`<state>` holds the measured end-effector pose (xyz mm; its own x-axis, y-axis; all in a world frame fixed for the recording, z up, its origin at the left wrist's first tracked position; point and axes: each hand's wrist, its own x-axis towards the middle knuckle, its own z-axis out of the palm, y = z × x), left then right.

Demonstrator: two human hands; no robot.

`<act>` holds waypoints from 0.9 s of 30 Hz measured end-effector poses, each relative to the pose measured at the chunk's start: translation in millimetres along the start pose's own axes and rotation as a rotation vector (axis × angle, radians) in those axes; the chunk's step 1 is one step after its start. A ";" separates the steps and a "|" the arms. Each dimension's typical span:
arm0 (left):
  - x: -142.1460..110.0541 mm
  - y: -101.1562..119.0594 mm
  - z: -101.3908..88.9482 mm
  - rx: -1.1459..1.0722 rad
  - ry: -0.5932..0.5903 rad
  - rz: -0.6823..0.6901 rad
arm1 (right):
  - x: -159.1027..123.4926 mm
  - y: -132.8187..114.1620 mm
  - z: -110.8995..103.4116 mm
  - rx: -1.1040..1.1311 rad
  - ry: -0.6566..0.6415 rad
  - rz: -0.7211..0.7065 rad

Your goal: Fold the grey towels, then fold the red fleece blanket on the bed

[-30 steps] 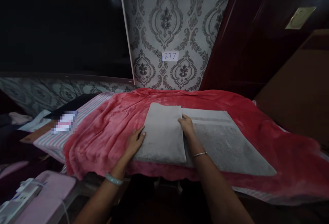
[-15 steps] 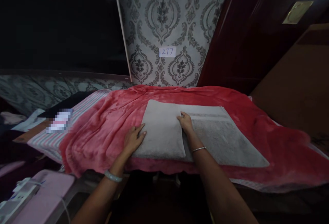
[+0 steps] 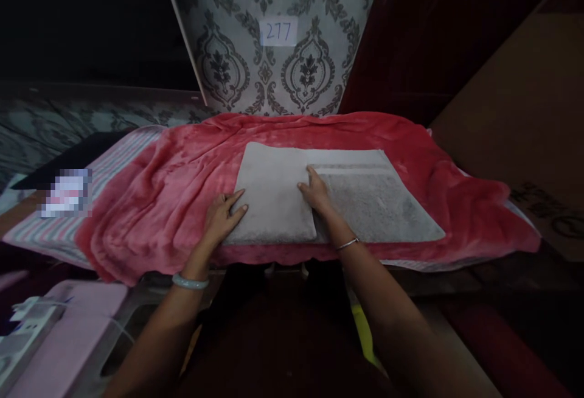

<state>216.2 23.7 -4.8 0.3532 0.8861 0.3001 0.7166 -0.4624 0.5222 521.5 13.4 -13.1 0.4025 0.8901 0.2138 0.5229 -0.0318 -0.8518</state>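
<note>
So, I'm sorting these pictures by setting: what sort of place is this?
Probably a room in a home: it has patterned wallpaper, what looks like a large dark television screen, and a plush red blanket spread beneath the gray mat.

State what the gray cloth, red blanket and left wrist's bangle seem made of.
Gray cloth: probably pile fabric, matte; its surface looks fuzzy.
Red blanket: likely plush synthetic, soft sheen along its wrinkles.
Bangle: perhaps polished jade or glass; pale and smooth.

The cloth (image 3: pixel 274 197) is two shades of grey, the blanket (image 3: pixel 164 197) red-pink, the wallpaper (image 3: pixel 308 69) grey damask.
</note>
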 end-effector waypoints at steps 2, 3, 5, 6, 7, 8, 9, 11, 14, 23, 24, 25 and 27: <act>0.2 0.9 0.4 0.020 0.002 0.005 | -5.6 -0.6 -2.1 -0.059 0.015 -0.026; 0.1 1.2 0.5 0.028 0.002 0.007 | -7.3 -0.6 -3.2 -0.088 0.009 -0.027; -0.5 1.3 0.9 0.039 0.005 0.008 | -10.0 -0.8 -5.2 -0.135 -0.003 -0.019; -0.7 1.1 1.1 0.044 0.007 0.008 | -11.7 -1.2 -6.3 -0.146 -0.002 -0.020; -1.0 0.8 1.3 0.047 0.008 0.007 | -14.0 -1.9 -7.3 -0.147 0.002 -0.027; -1.1 0.4 1.6 0.050 0.008 0.009 | -17.5 -2.9 -8.5 -0.141 0.008 -0.036; -1.2 0.0 1.8 0.052 0.010 0.012 | -22.1 -4.3 -9.7 -0.137 0.011 -0.043; -1.1 -0.4 2.1 0.056 0.009 0.019 | -34.8 -7.6 -12.4 -0.145 -0.006 -0.049; -0.8 0.3 2.1 0.060 0.011 0.024 | -57.3 -12.8 -15.9 -0.194 -0.068 -0.064; -3.2 5.9 2.4 0.146 0.020 0.020 | -81.9 -29.2 -25.9 -0.429 -0.206 0.045; -3.4 5.9 2.5 0.155 0.018 0.019 | -81.7 -32.0 -27.8 -0.465 -0.227 0.049; -3.4 5.9 2.6 0.161 0.016 0.019 | -81.1 -35.4 -29.5 -0.494 -0.240 0.035; -3.1 5.8 2.9 0.173 0.016 0.021 | -79.3 -45.2 -30.3 -0.537 -0.231 -0.057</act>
<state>221.0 18.3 -5.0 0.3607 0.8750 0.3230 0.8022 -0.4677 0.3712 488.7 -69.6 23.0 0.2198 0.9713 0.0907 0.8704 -0.1533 -0.4678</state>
